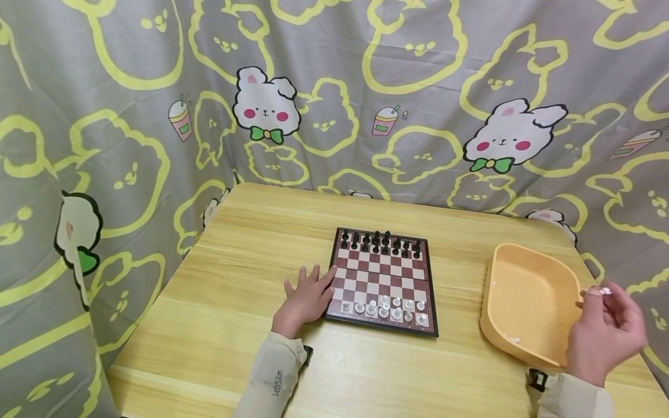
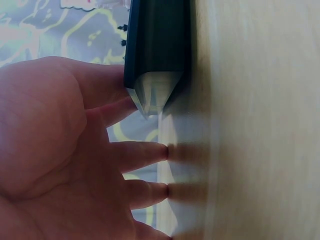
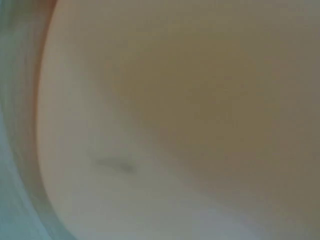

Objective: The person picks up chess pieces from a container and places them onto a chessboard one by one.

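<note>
My left hand touches the left edge of a chessboard with its fingers spread. In the left wrist view, several fingertips meet the tabletop beside the board's dark edge. Black chess pieces fill two rows at the far side. White chess pieces stand at the near side; the second row has pieces only toward the right. Over the right rim of an orange-yellow basket, my right hand pinches a small white chess piece. The right wrist view shows only a blurred, close surface.
Inside the basket, a white piece lies near the front wall, and a small white bit shows at the left. The wooden table ends at a patterned grey curtain behind and at the sides.
</note>
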Demonstrator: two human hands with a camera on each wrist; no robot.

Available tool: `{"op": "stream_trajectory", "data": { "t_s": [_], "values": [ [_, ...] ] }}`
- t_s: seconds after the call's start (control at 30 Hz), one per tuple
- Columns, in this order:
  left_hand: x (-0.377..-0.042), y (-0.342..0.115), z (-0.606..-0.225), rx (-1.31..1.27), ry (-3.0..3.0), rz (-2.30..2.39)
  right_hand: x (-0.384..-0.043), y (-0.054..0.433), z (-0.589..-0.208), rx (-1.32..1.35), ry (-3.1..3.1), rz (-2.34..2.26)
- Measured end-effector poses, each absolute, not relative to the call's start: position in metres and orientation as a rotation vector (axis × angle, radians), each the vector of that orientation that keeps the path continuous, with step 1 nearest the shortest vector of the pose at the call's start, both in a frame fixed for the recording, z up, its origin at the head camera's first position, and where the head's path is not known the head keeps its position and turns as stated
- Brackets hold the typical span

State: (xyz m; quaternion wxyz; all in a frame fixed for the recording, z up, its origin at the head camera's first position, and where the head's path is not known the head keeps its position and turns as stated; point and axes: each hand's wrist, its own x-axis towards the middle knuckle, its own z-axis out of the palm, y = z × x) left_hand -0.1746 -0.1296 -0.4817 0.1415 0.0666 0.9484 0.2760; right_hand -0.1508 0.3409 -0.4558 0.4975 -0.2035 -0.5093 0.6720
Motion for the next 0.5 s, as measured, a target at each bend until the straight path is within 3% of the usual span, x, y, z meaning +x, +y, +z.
{"op": "stream_trajectory", "data": {
  "t_s": [0.5],
  "values": [
    [-0.1746, -0.1304, -0.481, 0.186, 2.731, 0.792, -0.1503, 0.3365, -0.4503, -0.593, -1.26, 1.345]
  ]
}}
